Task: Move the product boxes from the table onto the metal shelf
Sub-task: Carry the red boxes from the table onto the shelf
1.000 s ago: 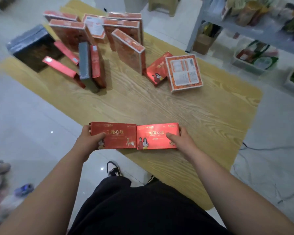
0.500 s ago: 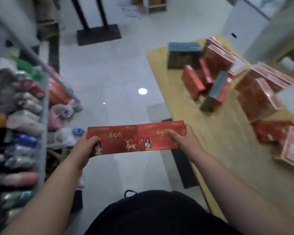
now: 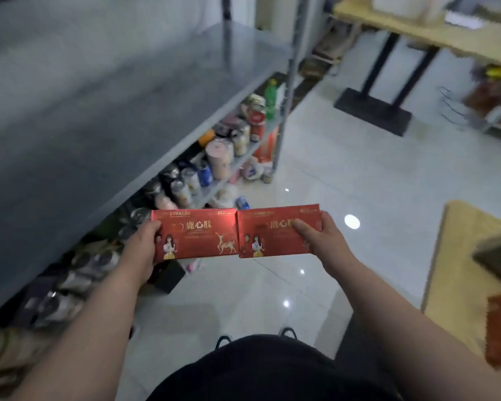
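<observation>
left grip (image 3: 141,250) holds left box (image 3: 197,235) | right grip (image 3: 320,241) holds right box (image 3: 275,233), boxes touching | metal shelf (image 3: 113,111) 10 o'clock | worktop (image 3: 451,270) 4 o'clock

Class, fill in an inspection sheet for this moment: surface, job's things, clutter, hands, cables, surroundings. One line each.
Surface: metal shelf, grey top level, blurred, no boxes seen on it.
Job's things: left red box and right red box, held side by side above the floor, inner edges meeting.
Clutter: cans and jars crowd the lower shelf level.
Hands: left hand grips the left red box's outer end; right hand grips the right red box's outer end.
Cables: nothing seen.
Surroundings: shiny tiled floor; wooden table at the right edge; second table on black legs beyond.
</observation>
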Demonstrator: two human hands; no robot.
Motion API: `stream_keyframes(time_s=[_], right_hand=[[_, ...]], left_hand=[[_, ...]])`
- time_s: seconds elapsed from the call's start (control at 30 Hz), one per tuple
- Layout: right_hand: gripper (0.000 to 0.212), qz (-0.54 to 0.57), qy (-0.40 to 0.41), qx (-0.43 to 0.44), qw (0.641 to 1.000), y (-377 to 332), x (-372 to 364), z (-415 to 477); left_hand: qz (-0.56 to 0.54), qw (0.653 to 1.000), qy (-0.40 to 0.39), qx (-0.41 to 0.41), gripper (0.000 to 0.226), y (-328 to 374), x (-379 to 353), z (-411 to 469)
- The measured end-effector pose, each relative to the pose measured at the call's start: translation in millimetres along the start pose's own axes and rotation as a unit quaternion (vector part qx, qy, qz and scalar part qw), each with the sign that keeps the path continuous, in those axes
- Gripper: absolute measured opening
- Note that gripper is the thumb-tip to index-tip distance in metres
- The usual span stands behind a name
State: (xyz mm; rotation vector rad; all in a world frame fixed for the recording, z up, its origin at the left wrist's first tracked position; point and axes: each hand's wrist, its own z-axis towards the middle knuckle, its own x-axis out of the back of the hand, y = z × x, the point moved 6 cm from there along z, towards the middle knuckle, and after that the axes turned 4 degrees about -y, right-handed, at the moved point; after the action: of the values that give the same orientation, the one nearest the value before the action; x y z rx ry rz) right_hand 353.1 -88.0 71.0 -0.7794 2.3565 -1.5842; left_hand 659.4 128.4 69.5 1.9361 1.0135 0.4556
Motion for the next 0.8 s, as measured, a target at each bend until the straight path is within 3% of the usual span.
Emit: stream_keyframes(time_s=[0.2,0.43,0.53,0.6,0.7,0.8], right_hand=[[0.058,-0.044,-0.175,0.044,0.983,-52,-73,29],[0.053,-0.111,-0.340,0.143,0.923,-115,-188,-4],[0.048,-0.124,-0.384,0.185,0.896,-145,-230,-39],[0.057,-0.122,-0.401,0.217,0.881,-167,-256,-66],[0.071,-0.105,-0.435,0.271,0.852,-203,-294,-106],[0.069,-0.096,-0.451,0.317,0.829,-240,-332,-139]], left_hand=[[-0.092,0.982,0.162,-0.031,0.019,2,67,-78],[-0.230,0.914,0.318,-0.105,0.018,-11,152,-186],[-0.203,0.904,0.335,-0.169,0.017,-2,180,-231],[-0.184,0.899,0.338,-0.209,0.009,7,202,-259],[-0.180,0.888,0.336,-0.257,0.019,29,235,-296],[-0.175,0.875,0.346,-0.290,0.016,58,272,-324]])
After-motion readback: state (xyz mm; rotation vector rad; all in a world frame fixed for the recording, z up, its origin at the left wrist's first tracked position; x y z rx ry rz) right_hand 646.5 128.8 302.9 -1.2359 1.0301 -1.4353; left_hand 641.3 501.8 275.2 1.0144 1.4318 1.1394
